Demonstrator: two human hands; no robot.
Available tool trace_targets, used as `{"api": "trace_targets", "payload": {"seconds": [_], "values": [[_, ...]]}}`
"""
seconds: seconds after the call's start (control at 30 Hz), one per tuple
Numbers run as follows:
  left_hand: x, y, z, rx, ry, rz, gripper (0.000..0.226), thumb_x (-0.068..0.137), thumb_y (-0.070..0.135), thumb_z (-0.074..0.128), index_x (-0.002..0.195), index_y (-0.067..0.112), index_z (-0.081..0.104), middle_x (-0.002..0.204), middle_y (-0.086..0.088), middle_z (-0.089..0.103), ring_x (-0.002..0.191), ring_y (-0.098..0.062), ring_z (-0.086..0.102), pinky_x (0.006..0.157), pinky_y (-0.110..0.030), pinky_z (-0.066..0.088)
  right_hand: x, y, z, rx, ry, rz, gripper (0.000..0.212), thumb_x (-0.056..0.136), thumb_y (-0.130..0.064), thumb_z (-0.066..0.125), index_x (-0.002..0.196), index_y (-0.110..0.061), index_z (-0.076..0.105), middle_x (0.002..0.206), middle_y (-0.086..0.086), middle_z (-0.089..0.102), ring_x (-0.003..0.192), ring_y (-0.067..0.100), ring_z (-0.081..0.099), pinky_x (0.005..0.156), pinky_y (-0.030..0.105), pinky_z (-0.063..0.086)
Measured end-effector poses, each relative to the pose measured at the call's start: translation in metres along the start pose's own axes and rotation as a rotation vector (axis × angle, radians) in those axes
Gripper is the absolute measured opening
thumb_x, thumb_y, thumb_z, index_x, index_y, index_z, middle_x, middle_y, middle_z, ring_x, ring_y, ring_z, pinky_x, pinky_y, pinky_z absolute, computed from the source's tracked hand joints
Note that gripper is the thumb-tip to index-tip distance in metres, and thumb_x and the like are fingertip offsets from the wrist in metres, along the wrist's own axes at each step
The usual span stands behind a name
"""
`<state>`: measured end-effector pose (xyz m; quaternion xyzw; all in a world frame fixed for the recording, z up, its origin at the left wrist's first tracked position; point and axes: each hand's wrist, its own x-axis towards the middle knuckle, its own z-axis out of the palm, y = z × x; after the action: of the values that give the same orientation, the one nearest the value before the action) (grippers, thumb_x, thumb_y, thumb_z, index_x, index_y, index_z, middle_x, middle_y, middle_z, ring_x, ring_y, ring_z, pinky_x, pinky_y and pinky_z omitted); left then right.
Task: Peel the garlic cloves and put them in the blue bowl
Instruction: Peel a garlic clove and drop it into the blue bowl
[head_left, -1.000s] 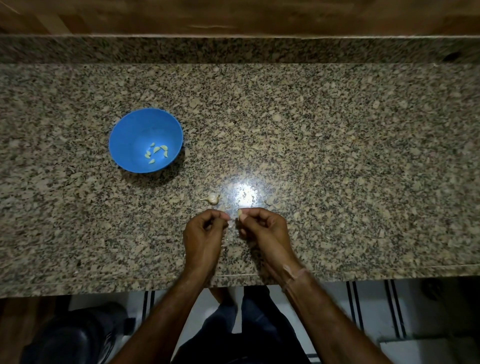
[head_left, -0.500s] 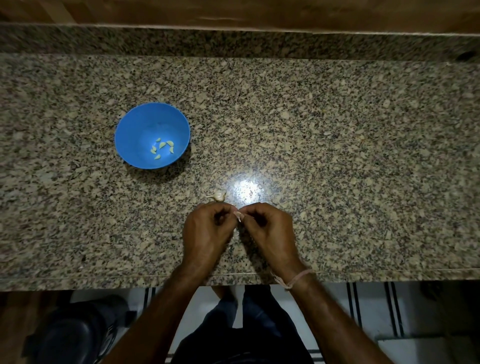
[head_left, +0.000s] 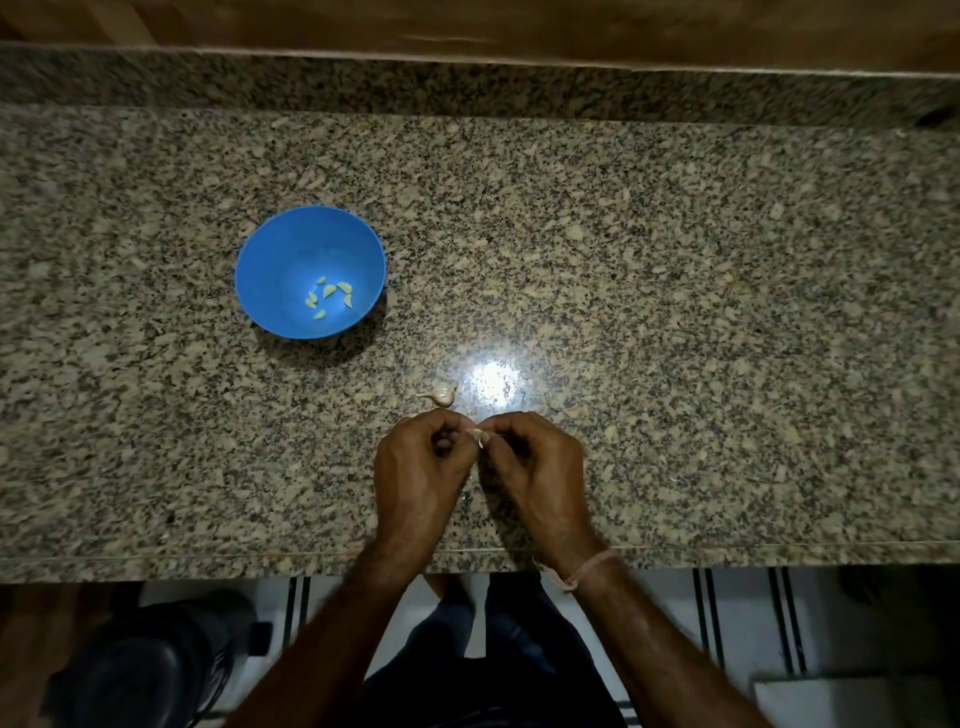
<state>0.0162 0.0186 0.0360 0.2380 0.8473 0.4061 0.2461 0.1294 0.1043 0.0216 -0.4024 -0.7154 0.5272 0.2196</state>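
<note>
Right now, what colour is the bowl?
The bowl is blue, best seen in the head view.

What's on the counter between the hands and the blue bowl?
Head view: one garlic piece lies on the counter just beyond the left hand and right hand, which pinch a clove; the rest toward the blue bowl is bare.

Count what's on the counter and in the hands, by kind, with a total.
1 blue bowl
6 peeled cloves in it, as far as shows
1 unpeeled garlic piece on the counter
1 clove pinched between left hand and right hand
Total: 9
</note>
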Motion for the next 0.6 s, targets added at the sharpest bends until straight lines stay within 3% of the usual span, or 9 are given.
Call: {"api": "trace_targets", "payload": {"seconds": [0.2,0.3,0.47,0.6], "values": [[-0.002,-0.005,0.007,0.004,-0.006,-0.044,0.006,0.090,0.024,0.072,0.087,0.023,0.077,0.072,0.010,0.071,0.068,-0.001,0.065,0.065,-0.033,0.056,0.003,-0.007,0.000,0.163,-0.002,0.138,0.012,0.096,-0.005,0.072,0.097,-0.014,0.080,0.091,-0.005,0.079,0.090,0.012,0.075,0.081,0.029,0.061],[-0.002,-0.009,0.010,0.010,-0.006,-0.055,0.017,0.096,0.025,0.066,0.080,0.023,0.073,0.068,0.005,0.068,0.066,-0.009,0.063,0.062,-0.035,0.051,0.007,-0.002,-0.002,0.152,-0.001,0.189,0.008,0.096,-0.011,0.074,0.097,-0.015,0.081,0.092,-0.006,0.079,0.092,0.010,0.075,0.087,0.032,0.061],[0.000,-0.008,0.007,-0.102,-0.062,-0.005,0.008,0.098,0.029,0.069,0.097,0.026,0.076,0.086,0.014,0.075,0.083,-0.002,0.069,0.073,-0.022,0.055,0.008,0.002,-0.006,0.105,-0.069,0.192,0.003,0.095,-0.018,0.077,0.095,-0.017,0.080,0.089,-0.007,0.079,0.089,0.011,0.075,0.084,0.039,0.062],[0.006,-0.007,0.006,-0.248,-0.095,-0.100,0.007,0.094,0.016,0.073,0.091,0.020,0.078,0.083,0.006,0.078,0.082,-0.009,0.074,0.078,-0.033,0.060,0.011,-0.001,-0.008,0.222,-0.092,0.265,0.006,0.095,-0.017,0.077,0.096,-0.012,0.080,0.090,0.003,0.080,0.089,0.021,0.076,0.085,0.044,0.064]]}}
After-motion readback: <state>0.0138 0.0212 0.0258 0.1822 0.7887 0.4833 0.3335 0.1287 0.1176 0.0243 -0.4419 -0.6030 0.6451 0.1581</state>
